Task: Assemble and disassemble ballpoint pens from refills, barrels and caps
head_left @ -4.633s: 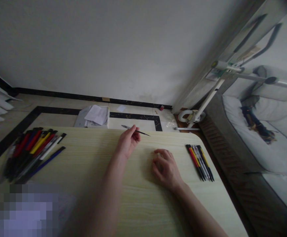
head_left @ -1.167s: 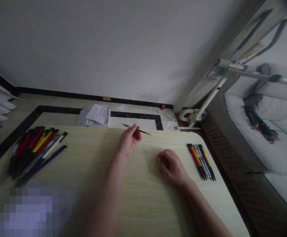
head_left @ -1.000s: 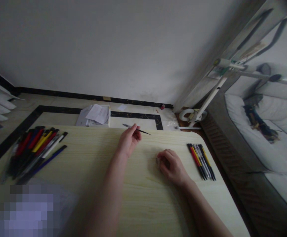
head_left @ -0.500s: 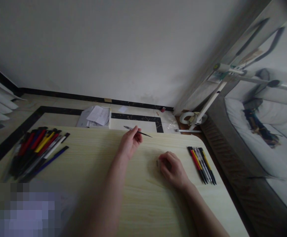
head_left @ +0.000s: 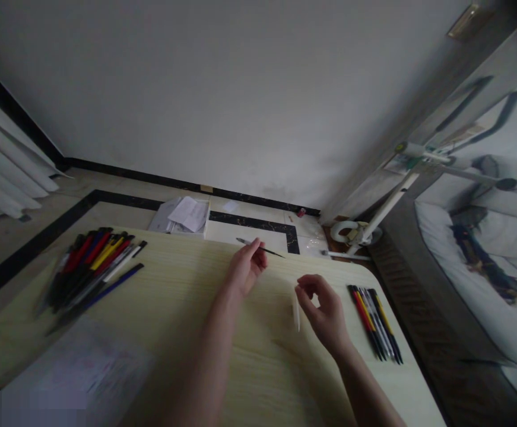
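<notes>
My left hand [head_left: 246,268] is closed in a pinch around a thin dark pen refill [head_left: 275,254], which pokes out on both sides of the fingers above the table's far edge. To its right, my right hand [head_left: 324,308] is closed at the fingertips on a slim whitish pen barrel [head_left: 297,317] that points down toward the tabletop. Beside that hand lies a neat row of pens [head_left: 376,323] in red, yellow, clear and black. A loose heap of pens [head_left: 102,261] with mixed colours sits on the left.
A clear plastic bag [head_left: 80,367] lies at the near left of the pale wooden table [head_left: 187,279]. Beyond the far edge, a box of papers [head_left: 187,216] rests on the floor. A white metal frame [head_left: 387,204] and a grey sofa [head_left: 445,308] stand to the right.
The whitish barrel now shows clearly below my right fingertips, where it was barely visible before. My left hand keeps its hold on the refill. The whole view has shifted slightly.
</notes>
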Demonstrator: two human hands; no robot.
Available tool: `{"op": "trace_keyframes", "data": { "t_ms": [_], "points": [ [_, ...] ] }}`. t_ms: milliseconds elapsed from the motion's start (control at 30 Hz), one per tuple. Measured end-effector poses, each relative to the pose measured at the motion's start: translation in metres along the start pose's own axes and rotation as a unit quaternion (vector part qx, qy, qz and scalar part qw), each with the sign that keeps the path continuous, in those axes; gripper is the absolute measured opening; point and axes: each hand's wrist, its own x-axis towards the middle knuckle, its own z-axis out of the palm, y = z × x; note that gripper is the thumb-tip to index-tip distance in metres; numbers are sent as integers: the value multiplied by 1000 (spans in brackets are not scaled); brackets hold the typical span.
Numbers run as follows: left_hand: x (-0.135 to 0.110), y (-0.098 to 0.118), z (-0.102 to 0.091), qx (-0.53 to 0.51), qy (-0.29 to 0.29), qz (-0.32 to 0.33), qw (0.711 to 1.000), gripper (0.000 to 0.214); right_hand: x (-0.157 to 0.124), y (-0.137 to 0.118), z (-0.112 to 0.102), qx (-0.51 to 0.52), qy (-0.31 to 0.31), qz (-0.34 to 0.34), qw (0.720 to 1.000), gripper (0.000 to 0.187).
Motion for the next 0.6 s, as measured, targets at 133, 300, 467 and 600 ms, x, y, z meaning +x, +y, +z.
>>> {"op": "trace_keyframes", "data": {
  "t_ms": [133, 300, 467, 600],
  "points": [
    [1, 2, -3, -33, -3, -11, 999, 20, 18, -10, 14, 77, 38, 32, 996, 14],
    [1, 6, -5, -74, -23, -13, 997, 19, 37, -18, 38, 142, 53, 54, 987, 20],
    [-1, 8, -4, -117, -57, -11, 991, 16, 42, -26, 53, 165, 64, 63, 982, 25],
    [-1, 7, -5, -123, -66, -7, 990, 15, 39, -31, 57, 164, 66, 59, 982, 25]
  ]
}}
